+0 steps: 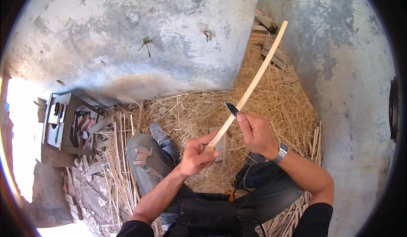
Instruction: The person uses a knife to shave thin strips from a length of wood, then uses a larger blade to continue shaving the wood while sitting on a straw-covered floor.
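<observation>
A long, pale strip of split wood or bamboo [258, 76] slants up and to the right in front of me. Its near end lies in my left hand [198, 154], whose fingers and thumb close around it. My right hand [256, 132], with a watch on the wrist, grips a knife [232, 109]. The dark blade lies across the strip a little above the left hand, and the knife's handle is hidden in the fist. The right thumb rests close beside the strip.
Shavings [190, 110] cover the floor around my crossed legs. A small wooden stand [61, 122] holding pens is at the left. Long thin strips [123, 160] lie by my left knee. Wood scraps [267, 25] are heaped in the far corner between two worn walls [169, 16].
</observation>
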Tool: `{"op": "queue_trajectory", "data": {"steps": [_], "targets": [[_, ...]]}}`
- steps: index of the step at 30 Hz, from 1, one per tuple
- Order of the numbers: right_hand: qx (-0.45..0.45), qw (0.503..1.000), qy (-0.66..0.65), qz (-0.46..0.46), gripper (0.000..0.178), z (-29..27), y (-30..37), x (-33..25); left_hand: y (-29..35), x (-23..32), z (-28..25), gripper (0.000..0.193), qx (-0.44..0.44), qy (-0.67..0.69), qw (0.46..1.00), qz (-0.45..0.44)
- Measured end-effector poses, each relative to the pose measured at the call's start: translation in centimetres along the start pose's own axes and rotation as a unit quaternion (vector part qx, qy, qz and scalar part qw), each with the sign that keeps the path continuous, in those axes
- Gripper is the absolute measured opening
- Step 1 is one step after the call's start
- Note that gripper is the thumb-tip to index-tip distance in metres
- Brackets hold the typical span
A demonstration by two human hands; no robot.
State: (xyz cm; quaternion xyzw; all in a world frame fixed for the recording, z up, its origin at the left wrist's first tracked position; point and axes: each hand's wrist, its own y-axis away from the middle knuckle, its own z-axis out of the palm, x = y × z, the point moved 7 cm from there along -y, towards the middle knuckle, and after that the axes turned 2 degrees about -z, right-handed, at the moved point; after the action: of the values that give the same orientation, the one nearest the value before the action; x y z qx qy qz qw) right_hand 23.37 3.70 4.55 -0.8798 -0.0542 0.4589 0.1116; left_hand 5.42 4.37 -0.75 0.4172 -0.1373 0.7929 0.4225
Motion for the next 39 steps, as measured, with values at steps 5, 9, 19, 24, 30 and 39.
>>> {"op": "queue_trajectory", "data": {"steps": [5,9,19,24,30,39], "targets": [[-0.021,0.999,-0.034,-0.011,0.035,1.5,0.0,-0.9,-0.1,0.3,-0.1,0.066,0.005,0.035,0.999,-0.012],[-0.054,0.994,-0.093,0.011,0.036,2.6,0.4,-0.5,-0.1,0.2,-0.4,0.068,0.002,0.046,0.999,-0.012],[-0.077,0.996,-0.051,0.001,0.036,2.5,0.0,-0.4,-0.4,-0.4,-0.8,0.075,0.012,0.067,0.997,-0.031],[-0.011,0.999,-0.039,-0.008,0.035,-0.3,-1.5,0.1,-0.7,0.3,-0.6,0.074,0.028,-0.021,0.999,0.003],[-0.044,0.998,-0.052,-0.003,0.04,1.9,0.5,0.2,-1.1,0.6,0.2,0.076,0.025,-0.03,0.999,-0.008],[-0.034,0.987,-0.148,0.047,0.046,3.5,1.2,0.4,-0.7,0.1,-0.1,0.079,0.028,0.033,0.999,-0.033]]}}
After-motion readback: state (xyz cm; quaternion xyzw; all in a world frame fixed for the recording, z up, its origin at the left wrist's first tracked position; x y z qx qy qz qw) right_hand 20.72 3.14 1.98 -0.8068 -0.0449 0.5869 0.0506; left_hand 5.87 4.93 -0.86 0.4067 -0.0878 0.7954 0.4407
